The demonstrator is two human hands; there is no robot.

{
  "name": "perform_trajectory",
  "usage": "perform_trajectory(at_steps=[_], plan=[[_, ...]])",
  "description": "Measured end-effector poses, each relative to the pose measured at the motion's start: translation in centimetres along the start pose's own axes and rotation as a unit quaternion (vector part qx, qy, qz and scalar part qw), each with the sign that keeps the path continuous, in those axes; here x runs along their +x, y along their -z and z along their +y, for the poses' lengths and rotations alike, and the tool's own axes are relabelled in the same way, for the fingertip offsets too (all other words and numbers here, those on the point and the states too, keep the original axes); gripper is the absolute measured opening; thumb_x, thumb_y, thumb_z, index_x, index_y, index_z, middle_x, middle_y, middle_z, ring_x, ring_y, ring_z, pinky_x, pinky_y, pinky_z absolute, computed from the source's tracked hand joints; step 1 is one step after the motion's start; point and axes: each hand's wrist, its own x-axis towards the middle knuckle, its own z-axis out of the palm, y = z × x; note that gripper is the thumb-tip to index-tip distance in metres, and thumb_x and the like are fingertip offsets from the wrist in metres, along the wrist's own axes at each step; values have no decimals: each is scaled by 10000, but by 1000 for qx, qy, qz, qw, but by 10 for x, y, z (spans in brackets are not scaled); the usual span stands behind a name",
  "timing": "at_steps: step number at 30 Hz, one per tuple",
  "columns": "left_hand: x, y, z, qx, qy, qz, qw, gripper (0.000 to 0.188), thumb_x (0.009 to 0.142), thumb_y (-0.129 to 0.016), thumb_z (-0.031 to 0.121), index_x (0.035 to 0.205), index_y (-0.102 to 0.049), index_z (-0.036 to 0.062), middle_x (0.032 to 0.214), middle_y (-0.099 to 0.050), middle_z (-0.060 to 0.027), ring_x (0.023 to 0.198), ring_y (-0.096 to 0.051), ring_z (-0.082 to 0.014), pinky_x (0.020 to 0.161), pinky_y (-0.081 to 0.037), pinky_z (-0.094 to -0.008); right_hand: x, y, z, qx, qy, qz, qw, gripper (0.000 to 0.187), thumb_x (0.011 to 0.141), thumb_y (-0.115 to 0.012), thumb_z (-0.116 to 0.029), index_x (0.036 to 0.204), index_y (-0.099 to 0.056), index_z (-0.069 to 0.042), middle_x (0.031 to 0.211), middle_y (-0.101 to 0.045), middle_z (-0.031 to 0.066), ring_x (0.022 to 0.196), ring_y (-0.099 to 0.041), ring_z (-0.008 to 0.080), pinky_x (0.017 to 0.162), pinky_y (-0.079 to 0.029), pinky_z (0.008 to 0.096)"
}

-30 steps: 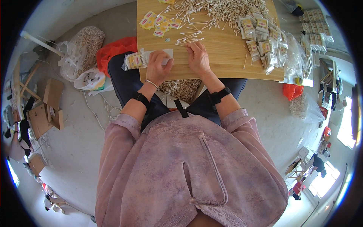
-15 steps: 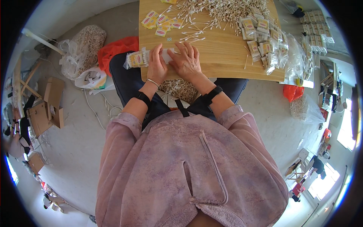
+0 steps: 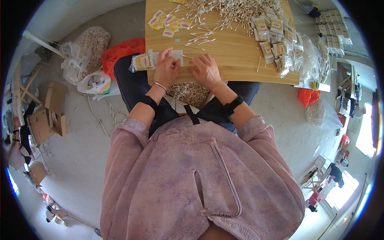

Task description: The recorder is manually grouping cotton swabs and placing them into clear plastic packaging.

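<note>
My left hand (image 3: pixel 167 69) is closed at the table's front edge, its thumb and fingers at a white slip (image 3: pixel 177 57) that lies partly under it. My right hand (image 3: pixel 207 71) hovers just to the right, fingers bent but apart, with nothing visible between them. A single cotton swab (image 3: pixel 187 57) lies between the slip and my right fingertips. Left of my left hand, a clear packet of cotton swabs with a yellow label (image 3: pixel 143 62) juts over the table's left edge. Beyond my hands are loose cotton swabs (image 3: pixel 201 39) and several yellow label cards (image 3: pixel 169 25).
A large heap of swabs (image 3: pixel 228 12) covers the back of the wooden table (image 3: pixel 236 60). Filled packets (image 3: pixel 276 44) pile up at its right. Loose swabs in a container (image 3: pixel 188 94) sit below the front edge. Bags (image 3: pixel 94 46) and a carton (image 3: pixel 56 108) stand at left.
My right hand has moved right, away from the white slip, and its fingers have bent. My left fingers have curled in, and more of the slip shows.
</note>
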Motion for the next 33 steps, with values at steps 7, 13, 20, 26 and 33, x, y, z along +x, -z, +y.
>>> perform_trajectory(at_steps=[7, 13, 20, 26, 33], plan=[[2, 1, 9, 0, 45, -12, 999, 119, 753, -680, 116, 811, -641, 19, 1181, -536, -134, 1056, -544, -313, 890, -452, -385, 15, -15, 12, -21, -111, 17, 993, 105, 738, -668, -180, 805, -627, -110, 857, -560, 58, 900, -522, 283, 769, -429, 401], [2, 4, 5, 47, -17, -48, 998, 136, 741, -700, 149, 832, -667, 54, 1131, -560, -122, 1028, -534, -312, 878, -436, -407, 15, -16, 7, -5, -106, 19, 994, 102, 752, -657, -144, 847, -643, -110, 884, -570, 67, 895, -518, 293, 789, -426, 399], [2, 7, 12, 74, -28, -94, 992, 152, 729, -718, 218, 758, -653, 84, 1101, -559, -80, 1048, -511, -290, 892, -402, -416, 23, -1, 49, -78, -209, 128, 966, 178, 763, -649, -128, 941, -661, -121, 978, -544, 76, 943, -492, 301, 832, -418, 407], [1, 5, 9, 88, -36, -92, 991, 212, 711, -738, 270, 731, -629, 90, 1069, -560, -75, 1052, -504, -285, 892, -400, -417, 33, 4, 52, -109, -206, 105, 967, 111, 757, -655, -144, 865, -681, -134, 955, -541, 68, 963, -480, 292, 842, -410, 397], [1, 5, 12, 51, 25, -81, 995, 379, 700, -752, 267, 972, -574, 73, 1168, -500, -114, 1103, -462, -317, 929, -386, -442, 27, -15, 24, -89, -136, 79, 984, 92, 751, -647, -176, 834, -651, -137, 932, -547, 35, 948, -485, 266, 803, -399, 383]])
